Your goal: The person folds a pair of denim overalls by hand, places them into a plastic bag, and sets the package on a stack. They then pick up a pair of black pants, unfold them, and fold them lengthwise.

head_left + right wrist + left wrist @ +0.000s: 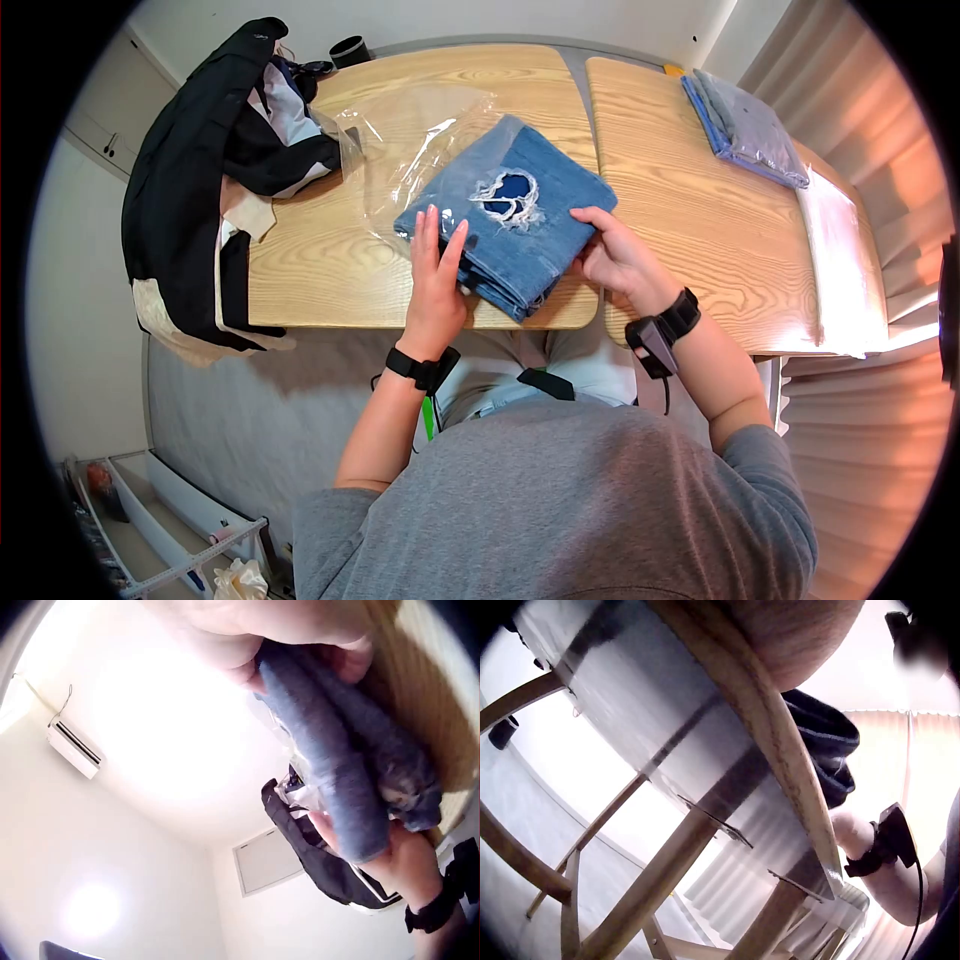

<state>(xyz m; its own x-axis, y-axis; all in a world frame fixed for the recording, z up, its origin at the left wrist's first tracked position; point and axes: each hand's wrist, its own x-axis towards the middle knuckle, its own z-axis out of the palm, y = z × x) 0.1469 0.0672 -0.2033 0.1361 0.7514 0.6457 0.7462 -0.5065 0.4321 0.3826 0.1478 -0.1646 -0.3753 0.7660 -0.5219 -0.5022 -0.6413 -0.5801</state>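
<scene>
Folded blue jeans (555, 190) with a ripped, frayed hole lie near the table's front edge. A clear plastic bag (385, 185) covers their upper left part. My right hand (625, 262) grips the right corner, thumb on top and the other fingers underneath. At the left corner my left hand (437, 290) rests against the jeans and the film with its fingers straight. The right wrist view shows the thick folds of the jeans (322, 750) between both hands. From below the tabletop, the left wrist view catches a dark fold of the jeans (825, 731) over the edge.
Dark and white garments (190, 190) are heaped on the left, hanging over the table edge. A second table (690, 240) stands at the right, bearing bagged folded clothes (745, 125) and a clear plastic sheet (835, 260). A storage bin (180, 500) sits at lower left.
</scene>
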